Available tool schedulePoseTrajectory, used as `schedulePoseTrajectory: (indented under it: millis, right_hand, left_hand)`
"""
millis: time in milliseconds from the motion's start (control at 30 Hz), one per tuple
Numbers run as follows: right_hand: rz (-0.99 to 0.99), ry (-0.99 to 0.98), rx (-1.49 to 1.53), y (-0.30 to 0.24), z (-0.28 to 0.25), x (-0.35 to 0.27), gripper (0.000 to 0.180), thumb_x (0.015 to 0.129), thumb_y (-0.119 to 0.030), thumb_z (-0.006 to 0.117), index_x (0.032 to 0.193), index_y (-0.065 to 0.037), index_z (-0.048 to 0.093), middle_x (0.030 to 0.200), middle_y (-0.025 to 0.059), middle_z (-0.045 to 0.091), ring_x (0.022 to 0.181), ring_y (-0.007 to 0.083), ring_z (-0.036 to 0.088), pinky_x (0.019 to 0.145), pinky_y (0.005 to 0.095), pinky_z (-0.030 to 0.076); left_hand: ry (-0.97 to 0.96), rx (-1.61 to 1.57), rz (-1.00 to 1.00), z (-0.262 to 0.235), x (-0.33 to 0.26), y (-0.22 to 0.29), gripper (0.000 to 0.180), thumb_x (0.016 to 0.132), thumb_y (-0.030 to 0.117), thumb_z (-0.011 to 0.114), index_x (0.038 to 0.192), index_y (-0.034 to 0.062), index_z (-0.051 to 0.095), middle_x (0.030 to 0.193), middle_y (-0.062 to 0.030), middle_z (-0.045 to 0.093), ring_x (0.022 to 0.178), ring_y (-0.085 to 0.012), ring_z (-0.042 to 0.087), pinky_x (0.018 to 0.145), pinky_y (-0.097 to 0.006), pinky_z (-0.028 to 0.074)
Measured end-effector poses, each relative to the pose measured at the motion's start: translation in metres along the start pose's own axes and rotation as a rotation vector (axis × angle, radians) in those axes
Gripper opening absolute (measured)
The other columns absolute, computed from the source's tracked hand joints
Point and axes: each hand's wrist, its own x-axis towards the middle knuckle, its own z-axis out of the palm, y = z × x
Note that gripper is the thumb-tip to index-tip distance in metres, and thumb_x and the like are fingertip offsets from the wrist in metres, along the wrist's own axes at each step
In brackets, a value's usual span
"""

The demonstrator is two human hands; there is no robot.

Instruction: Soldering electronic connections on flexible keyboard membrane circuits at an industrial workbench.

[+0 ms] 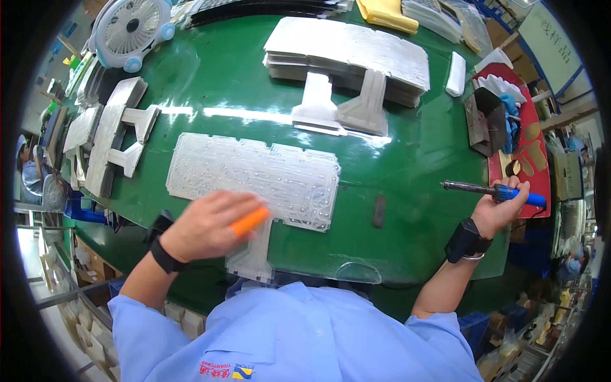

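Green worktable spans the frame, with a fan at upper left. One pale circuit sheet lies flat at centre-left; its tail extends toward the lower edge. Left hand: grasps an orange piece over the lower part of the sheet; contact with the sheet cannot be determined. Right hand: grips the blue handle of a soldering iron at right, tip pointing left. Stacked sheets occupy the upper centre.
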Motion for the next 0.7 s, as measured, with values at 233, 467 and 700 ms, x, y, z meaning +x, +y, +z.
schedulePoseTrajectory:
  millis: [233, 467, 700]
  right_hand:
    - [0.004, 0.002, -0.022, 0.001, 0.001, -0.001, 0.028, 0.09, -0.027, 0.057, 0.074, -0.013, 0.039, 0.07, -0.0029, 0.04, 0.06, 0.0079, 0.035, 0.06, 0.0254, 0.029]
    - [0.035, -0.035, -0.025, -0.003, 0.003, -0.004, 0.03, 0.091, -0.027, 0.055, 0.073, -0.012, 0.037, 0.069, -0.0026, 0.035, 0.058, 0.0078, 0.03, 0.058, 0.0264, 0.026]
    - [-0.014, -0.002, -0.043, -0.003, 0.002, -0.003, 0.03, 0.091, -0.027, 0.056, 0.072, -0.011, 0.039, 0.068, -0.0024, 0.038, 0.058, 0.0072, 0.031, 0.054, 0.0251, 0.025]
  left_hand:
    - [-0.007, 0.051, 0.124, 0.016, -0.003, -0.002, 0.029, 0.075, 0.008, 0.063, 0.102, -0.0013, 0.064, 0.115, -0.0114, 0.06, 0.102, -0.0226, 0.06, 0.085, -0.032, 0.051]
    - [0.018, 0.063, 0.082, -0.023, 0.033, 0.004, 0.025, 0.074, 0.007, 0.063, 0.097, -0.0005, 0.065, 0.1, -0.0103, 0.064, 0.098, -0.025, 0.063, 0.077, -0.031, 0.053]
    - [0.242, 0.173, -0.181, -0.033, 0.166, -0.037, 0.038, 0.08, 0.014, 0.064, 0.117, 0.007, 0.058, 0.112, -0.0107, 0.061, 0.109, -0.028, 0.056, 0.089, -0.035, 0.048]
